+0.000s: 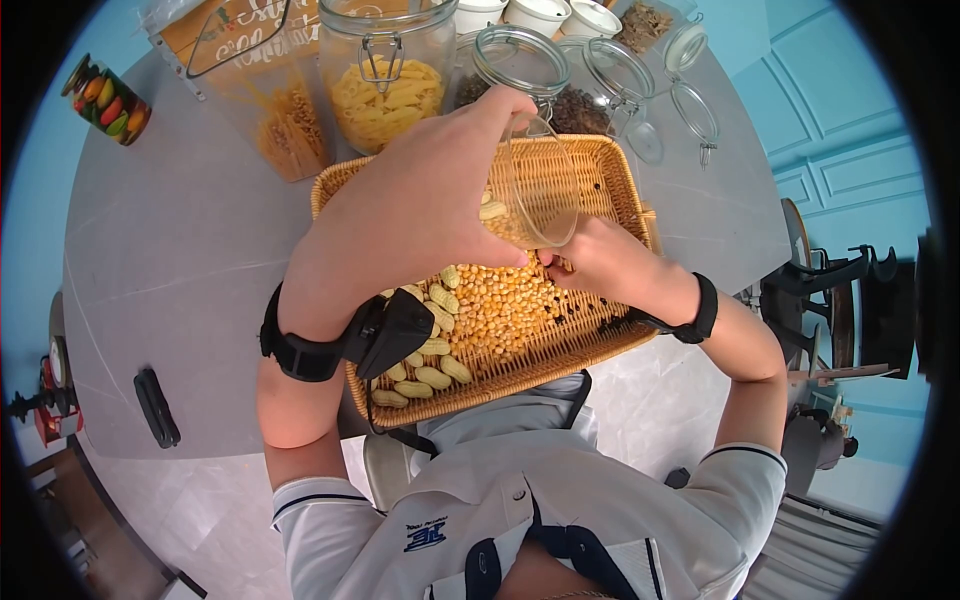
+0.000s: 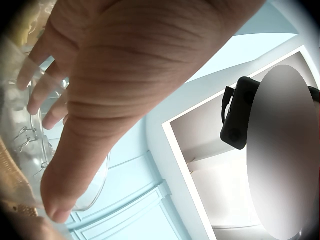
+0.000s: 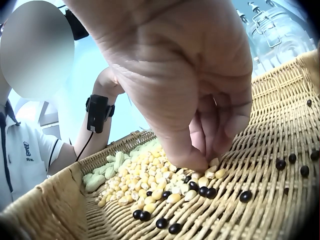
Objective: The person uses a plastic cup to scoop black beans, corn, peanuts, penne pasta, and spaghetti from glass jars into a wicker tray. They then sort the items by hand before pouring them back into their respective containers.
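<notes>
My left hand [image 1: 415, 185] grips a clear jar [image 1: 548, 190], tipped on its side over the wicker basket [image 1: 590, 150]. In the left wrist view, the thumb and spread fingers wrap round its clear wall. My right hand [image 1: 612, 262] reaches into the basket just below the jar's mouth. In the right wrist view its thumb and fingertips come together on corn kernels [image 3: 155, 170] at the edge of the pile; what lies between the fingertips is partly hidden. Black beans [image 3: 245, 196] lie scattered beside the kernels. Peanuts in shells [image 1: 433, 377] line the basket's left side.
Behind the basket stand a jar of penne [image 1: 385, 100], a container of twisted pasta [image 1: 290, 135], open clip-top jars [image 1: 520, 60] and white cups [image 1: 538, 14]. A jar of colourful pieces [image 1: 108, 100] and a black case [image 1: 157, 408] sit on the grey table [image 1: 190, 280].
</notes>
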`<state>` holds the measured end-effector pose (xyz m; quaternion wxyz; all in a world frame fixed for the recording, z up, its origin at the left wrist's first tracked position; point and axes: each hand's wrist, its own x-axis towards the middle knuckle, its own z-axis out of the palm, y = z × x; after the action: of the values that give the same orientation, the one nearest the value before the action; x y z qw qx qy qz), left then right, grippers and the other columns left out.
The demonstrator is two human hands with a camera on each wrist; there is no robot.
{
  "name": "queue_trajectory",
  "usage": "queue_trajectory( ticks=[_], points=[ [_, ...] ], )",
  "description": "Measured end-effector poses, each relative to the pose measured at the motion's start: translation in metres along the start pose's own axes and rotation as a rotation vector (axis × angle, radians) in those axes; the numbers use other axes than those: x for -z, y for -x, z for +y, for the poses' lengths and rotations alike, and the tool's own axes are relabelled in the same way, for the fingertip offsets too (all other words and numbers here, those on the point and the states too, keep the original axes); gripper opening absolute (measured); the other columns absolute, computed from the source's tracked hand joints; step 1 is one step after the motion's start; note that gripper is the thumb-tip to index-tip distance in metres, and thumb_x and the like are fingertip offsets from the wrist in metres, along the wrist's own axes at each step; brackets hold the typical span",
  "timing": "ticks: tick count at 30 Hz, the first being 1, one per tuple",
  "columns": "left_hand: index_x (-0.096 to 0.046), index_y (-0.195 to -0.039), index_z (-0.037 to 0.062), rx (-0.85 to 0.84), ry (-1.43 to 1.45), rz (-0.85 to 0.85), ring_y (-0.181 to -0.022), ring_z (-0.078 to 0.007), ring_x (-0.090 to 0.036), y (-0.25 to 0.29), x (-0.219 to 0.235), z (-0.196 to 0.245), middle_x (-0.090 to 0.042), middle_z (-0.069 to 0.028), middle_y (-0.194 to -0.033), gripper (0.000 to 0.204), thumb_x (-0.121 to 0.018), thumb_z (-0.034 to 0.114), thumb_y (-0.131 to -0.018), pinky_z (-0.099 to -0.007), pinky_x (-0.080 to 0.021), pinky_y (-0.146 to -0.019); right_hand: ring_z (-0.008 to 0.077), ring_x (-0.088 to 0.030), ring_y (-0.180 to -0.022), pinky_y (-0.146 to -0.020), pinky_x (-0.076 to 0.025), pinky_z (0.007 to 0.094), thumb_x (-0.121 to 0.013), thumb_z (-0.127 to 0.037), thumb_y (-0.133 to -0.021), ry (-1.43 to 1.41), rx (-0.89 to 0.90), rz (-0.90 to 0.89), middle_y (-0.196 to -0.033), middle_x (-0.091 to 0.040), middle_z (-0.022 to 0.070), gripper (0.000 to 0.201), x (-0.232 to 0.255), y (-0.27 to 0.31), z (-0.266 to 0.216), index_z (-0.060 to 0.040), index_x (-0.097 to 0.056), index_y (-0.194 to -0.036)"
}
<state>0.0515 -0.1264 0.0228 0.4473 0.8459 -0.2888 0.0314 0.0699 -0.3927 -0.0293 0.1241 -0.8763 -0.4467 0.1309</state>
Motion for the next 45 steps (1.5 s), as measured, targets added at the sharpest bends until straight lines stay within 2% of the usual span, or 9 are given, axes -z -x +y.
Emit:
queue_trajectory(
  ticks=[6, 12, 19, 22, 25, 28, 35, 38, 45],
  points=[
    [-0.044, -0.141, 0.0065, -0.028, -0.007, 0.012, -0.13, -0.036, -0.056, 0.0, -0.001, -0.002, -0.06, -0.0173, -0.137, 0.093, -0.092, 0.016, -0.062, -0.0408, -0.044, -0.107, 0.0316, -0.07, -0.081, -0.075, -0.056, 0.0404, -0.073, 0.0, -0.072, -0.029, -0.032, 0.075, -0.086, -0.071, 0.015, 0.013, 0.006, -0.001, 0.004, 0.0003, -0.07, -0.085],
    [-0.043, -0.142, 0.006, 0.006, 0.002, -0.006, -0.13, -0.0365, -0.055, 0.001, 0.0, -0.001, -0.059, -0.0177, -0.138, 0.093, -0.092, 0.018, -0.063, -0.0409, -0.044, -0.107, 0.0099, -0.061, -0.069, -0.062, -0.049, 0.0252, -0.076, 0.002, -0.075, -0.391, -0.242, 0.399, -0.077, -0.068, 0.0033, 0.014, 0.076, 0.006, -0.002, -0.0013, -0.072, -0.088],
    [-0.044, -0.132, -0.0004, -0.133, -0.003, 0.058, -0.122, -0.0439, -0.057, 0.0, -0.005, -0.005, -0.061, -0.0251, -0.13, 0.084, -0.091, 0.018, -0.064, -0.0455, -0.048, -0.099, 0.009, -0.061, -0.072, -0.06, -0.048, 0.0239, -0.08, 0.0, -0.079, -0.418, 0.036, 0.451, -0.08, -0.07, 0.0024, 0.017, 0.076, -0.017, -0.036, -0.0032, -0.077, -0.095],
    [-0.044, -0.142, 0.0064, -0.049, 0.02, 0.015, -0.131, -0.0359, -0.055, 0.0, -0.003, -0.004, -0.059, -0.0171, -0.138, 0.094, -0.093, 0.019, -0.062, -0.0415, -0.043, -0.108, 0.0088, -0.064, -0.075, -0.062, -0.05, 0.0237, -0.08, 0.0, -0.08, -0.385, 0.152, 0.511, -0.088, -0.075, 0.0042, 0.017, 0.075, -0.017, -0.025, -0.002, -0.078, -0.097],
    [-0.044, -0.141, 0.0064, -0.052, 0.024, 0.017, -0.131, -0.0361, -0.055, 0.0, -0.002, -0.004, -0.06, -0.0171, -0.137, 0.094, -0.093, 0.019, -0.062, -0.0411, -0.044, -0.108, 0.0089, -0.067, -0.079, -0.068, -0.053, 0.0227, -0.078, -0.002, -0.084, -0.774, -0.131, 0.588, -0.096, -0.077, 0.0057, 0.016, 0.077, -0.01, -0.013, -0.0007, -0.078, -0.1],
    [-0.044, -0.141, 0.0066, -0.039, 0.012, 0.014, -0.13, -0.0365, -0.055, 0.001, 0.0, -0.004, -0.06, -0.0168, -0.137, 0.093, -0.092, 0.019, -0.062, -0.0412, -0.044, -0.108, 0.0088, -0.068, -0.082, -0.075, -0.055, 0.023, -0.077, -0.005, -0.088, -1.12, -0.321, 0.433, -0.097, -0.077, 0.0054, 0.016, 0.073, -0.011, 0.011, 0.0003, -0.077, -0.103],
    [-0.044, -0.141, 0.0073, -0.011, -0.021, 0.002, -0.132, -0.0369, -0.055, 0.002, 0.0, -0.001, -0.06, -0.017, -0.137, 0.093, -0.092, 0.018, -0.062, -0.0419, -0.043, -0.108, 0.0175, -0.072, -0.082, -0.077, -0.056, 0.0299, -0.081, -0.009, -0.081, -0.516, -0.206, 0.04, -0.092, -0.077, 0.0091, 0.023, 0.018, -0.035, 0.013, -0.0006, -0.077, -0.102],
    [-0.044, -0.14, 0.0075, -0.016, -0.024, 0.003, -0.132, -0.0368, -0.055, 0.002, 0.0, -0.002, -0.06, -0.0171, -0.137, 0.094, -0.092, 0.018, -0.061, -0.0419, -0.044, -0.108, 0.0135, -0.07, -0.081, -0.073, -0.054, 0.0314, -0.077, -0.007, -0.084, -0.373, -0.163, 0.01, -0.091, -0.074, 0.0099, 0.023, 0.011, -0.042, 0.011, -0.0021, -0.075, -0.106],
    [-0.044, -0.141, 0.0076, -0.004, -0.038, 0.014, -0.13, -0.0369, -0.056, 0.002, 0.001, -0.001, -0.061, -0.0175, -0.137, 0.094, -0.092, 0.018, -0.061, -0.0417, -0.044, -0.107, 0.0288, -0.071, -0.081, -0.075, -0.054, 0.0351, -0.075, -0.005, -0.085, -0.292, -0.094, 0.095, -0.088, -0.073, 0.0146, 0.016, 0.001, -0.045, 0.012, -0.0022, -0.075, -0.101]
  ],
)
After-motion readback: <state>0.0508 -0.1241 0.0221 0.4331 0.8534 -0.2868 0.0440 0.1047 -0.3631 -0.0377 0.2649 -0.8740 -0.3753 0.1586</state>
